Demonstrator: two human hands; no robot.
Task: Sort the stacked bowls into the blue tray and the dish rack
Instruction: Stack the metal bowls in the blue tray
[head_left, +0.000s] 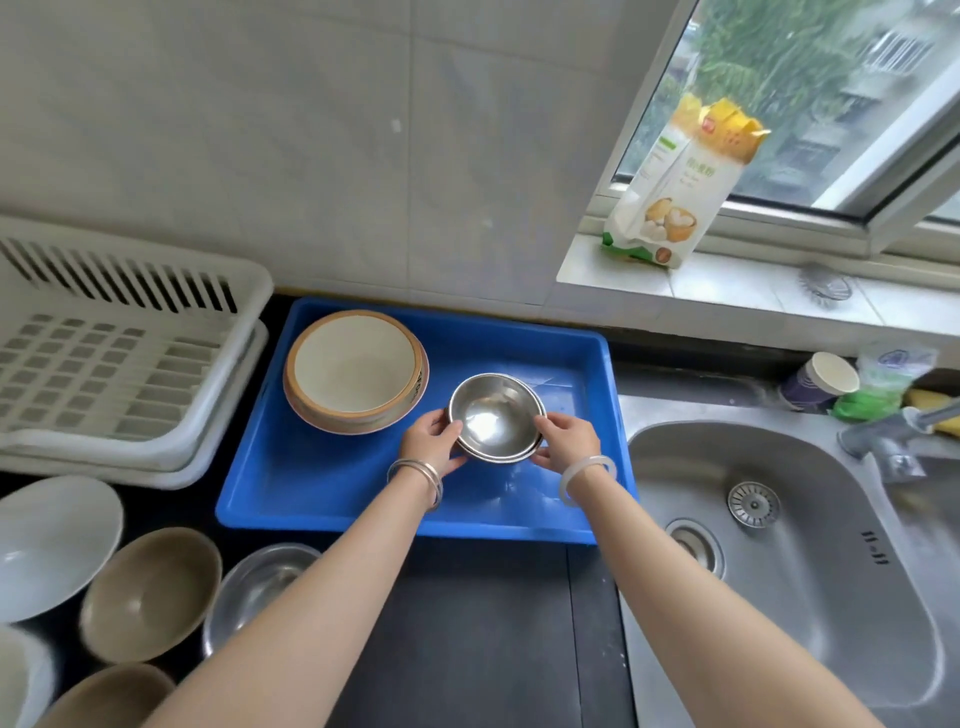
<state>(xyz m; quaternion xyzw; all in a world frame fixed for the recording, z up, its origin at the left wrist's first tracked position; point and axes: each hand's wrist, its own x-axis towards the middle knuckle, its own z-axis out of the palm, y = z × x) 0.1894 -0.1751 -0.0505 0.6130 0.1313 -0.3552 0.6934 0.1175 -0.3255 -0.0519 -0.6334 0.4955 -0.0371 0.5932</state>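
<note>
So we're holding the steel bowls (493, 415) from both sides right now, left hand (434, 441) curling around the left edge and right hand (569, 436) gripping the right edge, thumbs up on the rim. It's looking like at least two nested together. They're sitting over the blue tray (363, 519), though we can't tell if they're resting on its floor or hovering just above it. The ceramic bowls (356, 371) are stacked just beyond and to the left of our left hand, near the steel ones but not touching. The rack (104, 364) is sitting well off to the left. What we're worrying about: nested steel tends to stick, so if we're lifting only the top one, the lower one could ride along and then drop with a clang. Swinging left toward the rack also means passing right by that ceramic stack, and a knock could chip it. The other bowls (150, 592) are crowding in beside our left forearm, so elbows need watching too.
</note>
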